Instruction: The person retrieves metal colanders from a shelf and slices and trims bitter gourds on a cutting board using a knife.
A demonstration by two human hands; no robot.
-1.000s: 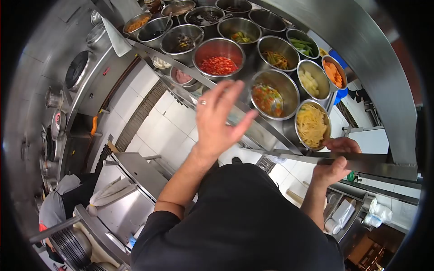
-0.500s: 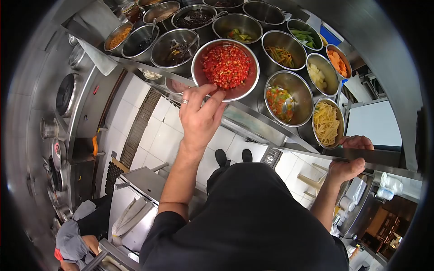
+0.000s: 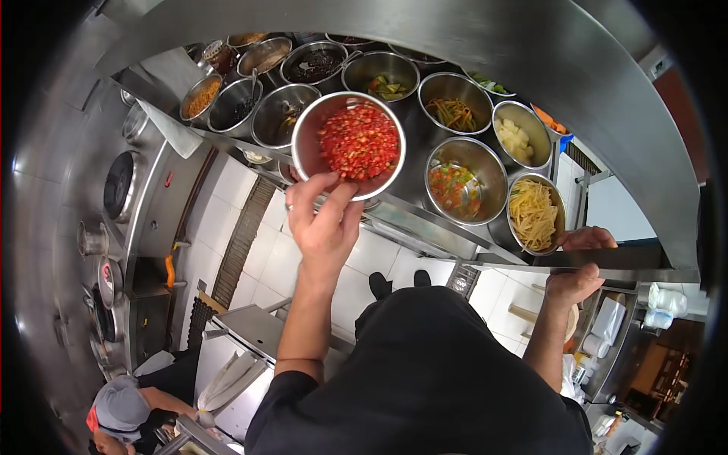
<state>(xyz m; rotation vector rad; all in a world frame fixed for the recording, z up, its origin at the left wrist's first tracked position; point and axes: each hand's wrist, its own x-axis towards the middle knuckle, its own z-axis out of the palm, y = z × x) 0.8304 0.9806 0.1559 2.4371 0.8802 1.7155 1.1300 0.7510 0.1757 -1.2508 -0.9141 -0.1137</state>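
My left hand (image 3: 324, 220) is closed on the near rim of a steel bowl (image 3: 307, 144), fingers over the lip. Chopped red chillies (image 3: 360, 142) fill part of the bowl, which tilts toward me at the counter's front edge. My right hand (image 3: 572, 286) wraps around the metal counter edge (image 3: 629, 260), with its fingertips above and the rest below. Just left of those fingertips stands a bowl of pale yellow shreds (image 3: 533, 216). Beside it is a bowl with diced red and green pieces (image 3: 455, 189).
Several more steel bowls line the counter, including one of yellow chunks (image 3: 516, 140) and one of dark sauce (image 3: 315, 64). A metal shelf (image 3: 425, 26) hangs over the back. A co-worker in a grey cap (image 3: 121, 406) is at lower left, near a stove with pans (image 3: 121, 182).
My view has shifted, and more of the overhead shelf shows. The chilli bowl in my left hand sits slightly left and lower in view. The co-worker's head has come further into sight.
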